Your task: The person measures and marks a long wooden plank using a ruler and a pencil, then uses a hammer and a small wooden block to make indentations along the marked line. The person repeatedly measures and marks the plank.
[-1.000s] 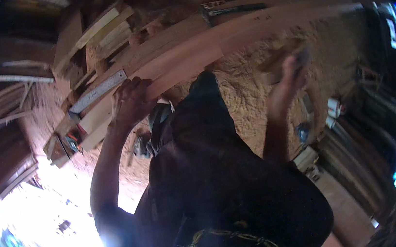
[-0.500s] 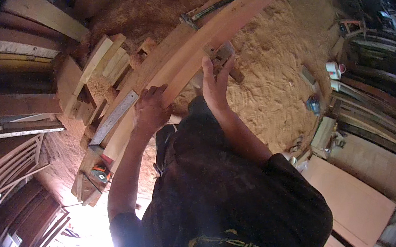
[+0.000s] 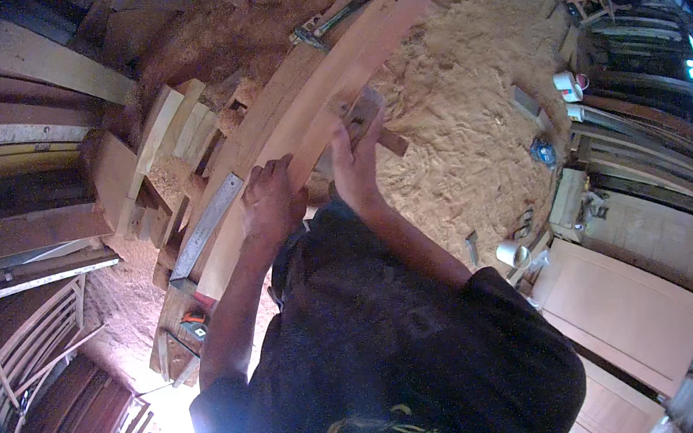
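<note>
A long reddish wooden beam [image 3: 381,34] runs from upper right to lower left. My left hand [image 3: 268,201] is closed over it, the fingers curled on its upper face. Farther along the same beam, my right hand [image 3: 355,162] grips a wooden block tool with a crossbar [image 3: 363,110] between thumb and fingers. The tool sits at the beam's near edge, its bar sticking out to the right; the palm hides part of it. Left of my left hand lies a metal try square [image 3: 209,224]. A hammer [image 3: 339,19] rests farther up, beside the beam.
A tape measure [image 3: 195,324] lies at the bench's lower left end. Short timber blocks [image 3: 175,138] are stacked beyond the bench. Shavings [image 3: 454,110] cover the floor. At right are white buckets [image 3: 568,87], a blue tool [image 3: 542,152] and a flat wooden panel [image 3: 629,291].
The whole view has turned and shifted slightly. My right hand and the block tool are a little closer to my left hand, which keeps its grip on the beam.
</note>
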{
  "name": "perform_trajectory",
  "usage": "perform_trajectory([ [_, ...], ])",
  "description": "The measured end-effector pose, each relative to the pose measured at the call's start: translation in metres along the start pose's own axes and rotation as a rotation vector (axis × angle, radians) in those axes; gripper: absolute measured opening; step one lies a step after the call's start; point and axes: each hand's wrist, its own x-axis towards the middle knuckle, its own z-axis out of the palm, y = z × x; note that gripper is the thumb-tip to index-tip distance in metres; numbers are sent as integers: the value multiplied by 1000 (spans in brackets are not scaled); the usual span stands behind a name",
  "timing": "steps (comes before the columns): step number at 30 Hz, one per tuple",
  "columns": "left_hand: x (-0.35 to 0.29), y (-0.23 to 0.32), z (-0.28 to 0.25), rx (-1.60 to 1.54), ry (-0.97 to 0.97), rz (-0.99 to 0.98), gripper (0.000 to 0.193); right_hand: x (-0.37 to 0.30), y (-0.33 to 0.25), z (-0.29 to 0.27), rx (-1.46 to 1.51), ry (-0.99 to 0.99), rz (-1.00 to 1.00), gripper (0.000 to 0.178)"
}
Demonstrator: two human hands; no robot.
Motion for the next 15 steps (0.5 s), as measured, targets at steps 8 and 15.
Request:
perform_trajectory([
  [8,-1,-4,2,57,4,9,65,8,10,2,-25,26,-133,99],
  [15,-3,-6,-1,8,-3,3,67,22,-23,-2,73,14,-43,95],
])
